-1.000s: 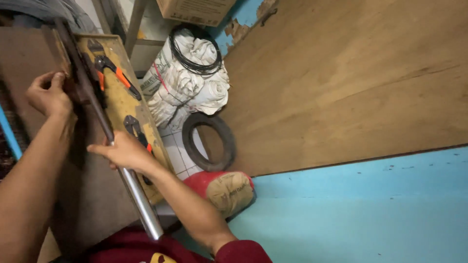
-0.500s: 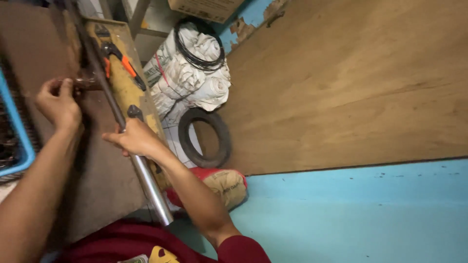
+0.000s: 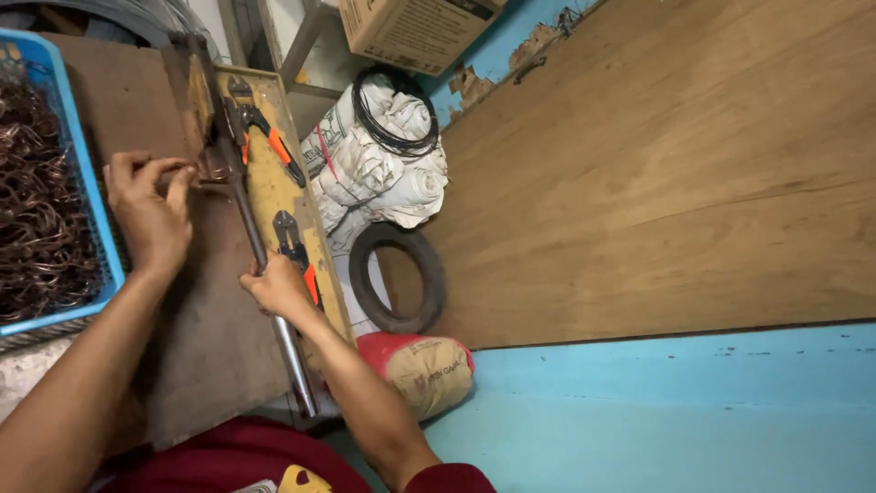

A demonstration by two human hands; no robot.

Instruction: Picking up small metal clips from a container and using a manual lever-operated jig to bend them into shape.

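A long metal lever bar [image 3: 246, 219] lies along a worn wooden board [image 3: 210, 338], fixed at its far end to a rusty bending head [image 3: 216, 164]. My right hand [image 3: 276, 288] grips the bar about midway along. My left hand [image 3: 153, 205] pinches a thin piece of wire against the bending head. A blue crate [image 3: 87, 196] holding several bent rusty wire pieces stands just left of my left hand.
Pliers and cutters with orange handles [image 3: 274, 146] lie on a yellow board [image 3: 274, 196] beside the bar. Beyond are white sacks topped by a wire coil [image 3: 392, 137], a small tyre [image 3: 399, 278], a red and tan sack [image 3: 424, 370], a cardboard box [image 3: 415, 32] and a plywood wall [image 3: 675, 173].
The view shifted, bringing the blue crate of wire into sight. My right hand slid further along the bar, and my left hand stays at the bending head.
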